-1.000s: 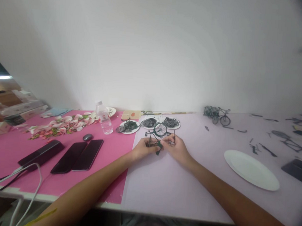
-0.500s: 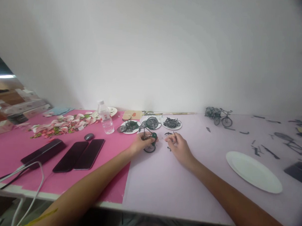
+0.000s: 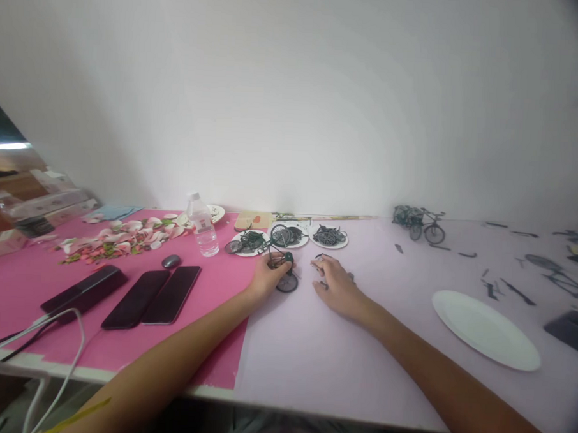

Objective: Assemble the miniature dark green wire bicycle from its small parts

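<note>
No legible lettering or numbers, the label (image 3: 203, 225) on the clear bottle (image 3: 208, 243) too small to read.

soft dim light, blurred right edge

Bench (image 3: 214, 395) with a two-part covering: a pink sheet (image 3: 206, 360) on the left and a pale lilac sheet (image 3: 334, 372) on the right, meeting along a straight seam. On the pink part lie a heap of pink and white petals (image 3: 130, 236), a blue cloth (image 3: 119, 213), an upright clear bottle (image 3: 205, 229), a rounded grey object (image 3: 171, 261), two dark phones (image 3: 173, 294) side by side, and a long black case (image 3: 87, 291). Three loaded white plates (image 3: 332, 246) form a row toward the wall side, the leftmost near the seam. The lilac part carries small dark pieces (image 3: 351, 277), a model bicycle (image 3: 434, 233) standing at the rear, a bare white plate (image 3: 485, 329), and scattered dark parts (image 3: 518, 291) at far right.
</note>
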{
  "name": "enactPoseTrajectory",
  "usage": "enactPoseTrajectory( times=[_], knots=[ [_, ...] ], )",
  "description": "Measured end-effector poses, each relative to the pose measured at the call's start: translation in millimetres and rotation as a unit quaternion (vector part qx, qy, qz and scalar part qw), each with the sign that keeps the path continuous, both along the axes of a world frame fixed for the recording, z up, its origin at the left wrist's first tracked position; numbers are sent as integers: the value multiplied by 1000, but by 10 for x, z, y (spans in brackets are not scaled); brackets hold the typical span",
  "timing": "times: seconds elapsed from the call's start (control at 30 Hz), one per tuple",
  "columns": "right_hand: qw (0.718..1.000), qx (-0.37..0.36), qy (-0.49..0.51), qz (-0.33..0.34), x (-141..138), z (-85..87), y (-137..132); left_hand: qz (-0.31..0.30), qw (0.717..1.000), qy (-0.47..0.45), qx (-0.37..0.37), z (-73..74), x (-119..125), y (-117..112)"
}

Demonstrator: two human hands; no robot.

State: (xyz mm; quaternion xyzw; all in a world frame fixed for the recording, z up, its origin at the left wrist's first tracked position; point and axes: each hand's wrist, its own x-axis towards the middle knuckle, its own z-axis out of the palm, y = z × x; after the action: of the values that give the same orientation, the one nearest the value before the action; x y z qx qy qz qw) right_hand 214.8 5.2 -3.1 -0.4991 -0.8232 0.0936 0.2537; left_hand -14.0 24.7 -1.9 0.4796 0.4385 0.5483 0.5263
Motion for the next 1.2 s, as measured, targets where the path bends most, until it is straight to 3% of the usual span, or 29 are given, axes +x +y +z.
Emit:
enactPoseTrajectory(
  times=[0.33,0.63,0.9,1.2],
  knots=[
    [999,-22,-29,11,-5,55,-34,17,1000,-14,13,-10,61,-12],
    [999,32,-4,31,7,9,10,16,999,-23,19,-73,76,6],
    [999,44,-10,23,-44,123,-4,22,999,-13,36,-79,75,15],
    [1000,-7,5,-2,-67,195,-28,21,999,-11,39,-86,80,11]
  ],
)
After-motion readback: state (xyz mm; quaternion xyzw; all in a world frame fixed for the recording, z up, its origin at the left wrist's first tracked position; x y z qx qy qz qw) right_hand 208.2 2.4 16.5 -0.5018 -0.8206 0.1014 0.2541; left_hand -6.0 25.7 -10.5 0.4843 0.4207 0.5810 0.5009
